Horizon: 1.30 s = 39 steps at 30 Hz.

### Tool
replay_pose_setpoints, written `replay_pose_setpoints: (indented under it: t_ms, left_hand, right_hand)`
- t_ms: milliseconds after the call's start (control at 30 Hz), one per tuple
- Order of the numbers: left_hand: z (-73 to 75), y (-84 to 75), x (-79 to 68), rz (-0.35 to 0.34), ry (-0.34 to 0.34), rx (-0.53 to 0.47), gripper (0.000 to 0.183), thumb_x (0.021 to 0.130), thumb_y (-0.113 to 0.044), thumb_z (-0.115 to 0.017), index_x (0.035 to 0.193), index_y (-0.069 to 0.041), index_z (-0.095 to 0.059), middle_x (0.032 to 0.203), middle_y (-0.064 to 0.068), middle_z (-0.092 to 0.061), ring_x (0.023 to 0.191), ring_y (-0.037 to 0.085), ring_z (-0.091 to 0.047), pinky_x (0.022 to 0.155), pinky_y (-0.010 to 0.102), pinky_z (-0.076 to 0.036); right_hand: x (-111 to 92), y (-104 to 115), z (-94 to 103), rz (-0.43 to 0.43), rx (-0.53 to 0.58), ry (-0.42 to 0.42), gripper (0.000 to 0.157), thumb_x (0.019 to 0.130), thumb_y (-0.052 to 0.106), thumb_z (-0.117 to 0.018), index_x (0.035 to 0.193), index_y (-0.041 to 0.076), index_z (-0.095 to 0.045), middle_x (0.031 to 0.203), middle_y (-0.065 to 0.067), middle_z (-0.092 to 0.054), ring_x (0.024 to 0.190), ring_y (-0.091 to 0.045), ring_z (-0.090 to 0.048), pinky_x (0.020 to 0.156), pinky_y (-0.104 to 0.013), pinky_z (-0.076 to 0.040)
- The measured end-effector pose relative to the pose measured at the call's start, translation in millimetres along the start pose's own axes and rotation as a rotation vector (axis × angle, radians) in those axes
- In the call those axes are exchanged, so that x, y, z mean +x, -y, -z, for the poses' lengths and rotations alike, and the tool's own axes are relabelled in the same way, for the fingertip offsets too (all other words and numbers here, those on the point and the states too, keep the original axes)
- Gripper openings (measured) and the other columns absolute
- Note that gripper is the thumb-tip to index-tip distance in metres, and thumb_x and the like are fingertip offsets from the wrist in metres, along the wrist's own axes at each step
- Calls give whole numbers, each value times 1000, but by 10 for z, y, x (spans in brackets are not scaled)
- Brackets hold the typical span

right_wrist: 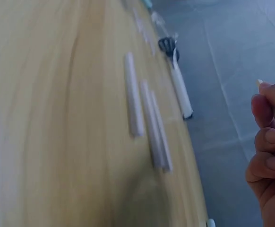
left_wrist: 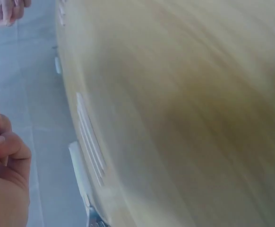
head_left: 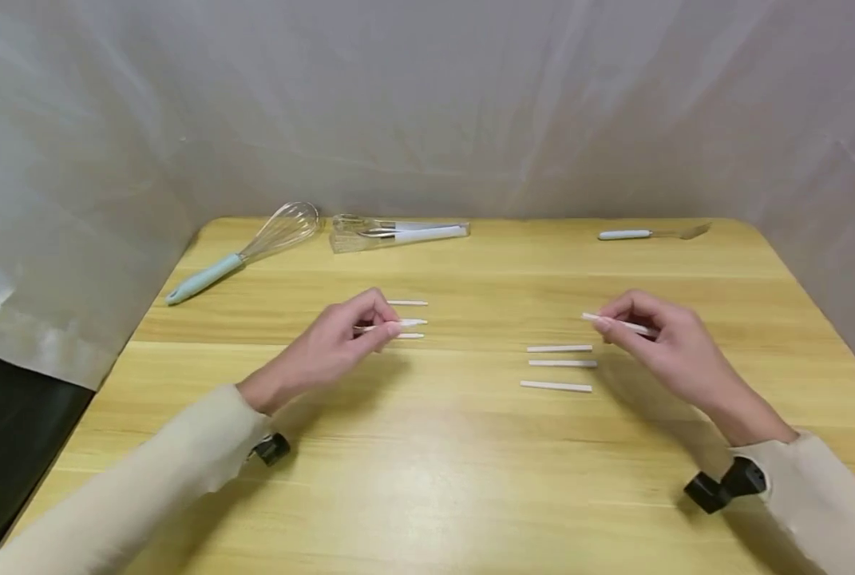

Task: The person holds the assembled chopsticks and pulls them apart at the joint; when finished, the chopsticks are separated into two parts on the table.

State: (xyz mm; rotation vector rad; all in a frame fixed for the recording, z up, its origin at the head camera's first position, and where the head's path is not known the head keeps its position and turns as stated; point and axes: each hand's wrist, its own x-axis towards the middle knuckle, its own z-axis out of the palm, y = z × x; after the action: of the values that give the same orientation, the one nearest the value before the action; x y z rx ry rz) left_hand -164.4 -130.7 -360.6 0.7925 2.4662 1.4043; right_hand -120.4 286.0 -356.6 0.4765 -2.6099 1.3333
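Observation:
In the head view my left hand [head_left: 326, 339] is just above the table at centre left, thumb and forefinger pinching what looks like a thin white stick, partly overlapped by those beneath. Three white sticks [left_wrist: 91, 139] lie side by side there, partly behind that hand in the head view. To the right, my right hand [head_left: 667, 339] pinches another white stick [head_left: 590, 317] between thumb and fingertips, raised off the table. Three more white sticks [head_left: 560, 363] lie roughly parallel to its left. The left hand's fingertips are cut off in the left wrist view.
Along the far edge lie a whisk [head_left: 211, 275] with a pale blue handle, a white-handled utensil [head_left: 430, 233] in clear wrapping, and a small flat-bladed tool [head_left: 624, 235] with a pale handle. Grey sheeting [head_left: 427, 104] hangs behind the wooden table [head_left: 427, 479].

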Motion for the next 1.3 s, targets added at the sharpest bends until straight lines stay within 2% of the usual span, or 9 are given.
replay_pose_setpoints:
  t_ms: [67, 167, 333, 567, 800, 933, 1133, 1300]
  left_hand:
    - [50, 52, -8, 8, 13, 17, 7, 112, -24, -64, 112, -17, -67, 96, 13, -71, 85, 26, -62, 74, 29, -49]
    - [30, 102, 31, 1, 47, 62, 11, 111, -32, -67, 112, -21, -69, 103, 4, -72, 94, 21, -63, 84, 32, -51]
    - [-36, 143, 74, 24, 28, 126, 8, 108, -33, -71, 107, -25, -70, 104, -5, -69, 94, 18, -61, 83, 34, -51]
    - [-34, 192, 84, 37, 3, 155, 8, 109, -30, -70, 107, -23, -70, 103, -5, -70, 93, 18, -62, 84, 35, -51]
    - [-20, 251, 73, 51, 42, 160, 12, 110, -28, -67, 114, -18, -72, 106, -3, -71, 98, 18, -62, 89, 38, -53]
    - [-6, 292, 62, 58, 67, 190, 13, 111, -26, -66, 117, -16, -72, 112, -4, -72, 103, 17, -63, 94, 39, -54]
    - [-2, 332, 47, 72, 91, 194, 10, 110, -24, -68, 115, -18, -73, 113, -5, -74, 107, 16, -66, 100, 40, -56]
    - [-24, 369, 46, 84, 97, 182, 6, 109, -24, -70, 113, -19, -72, 110, -5, -74, 104, 15, -66, 101, 38, -56]
  right_hand:
    - [2, -40, 49, -2, -24, 8, 6, 105, 10, -74, 110, 10, -76, 99, 2, -77, 86, -3, -72, 73, -13, -56]
    - [20, -84, 7, -5, -28, 39, 11, 107, 14, -72, 115, 8, -77, 106, -5, -77, 91, -2, -72, 79, -13, -57]
    - [47, -143, -88, -43, -62, 64, 15, 109, 17, -68, 119, 8, -76, 111, -11, -76, 92, -1, -69, 80, -11, -55]
    - [36, -243, -98, -95, -89, 98, 15, 108, 23, -71, 120, 15, -77, 110, -7, -76, 82, -8, -61, 70, -20, -51]
    - [21, -282, -182, -89, -124, 91, 13, 107, 25, -74, 117, 18, -77, 111, -2, -76, 93, -8, -64, 84, -10, -49]
    - [40, -284, -218, -82, -129, 89, 13, 107, 26, -74, 116, 18, -76, 111, -1, -76, 96, -7, -65, 87, -8, -48]
    - [93, -332, -238, -51, -168, 99, 11, 104, 28, -77, 113, 22, -79, 110, 4, -74, 97, -7, -63, 86, -14, -46]
    - [146, -387, -241, -80, -187, 121, 13, 104, 31, -78, 113, 22, -80, 111, 2, -76, 95, -11, -62, 83, -18, -47]
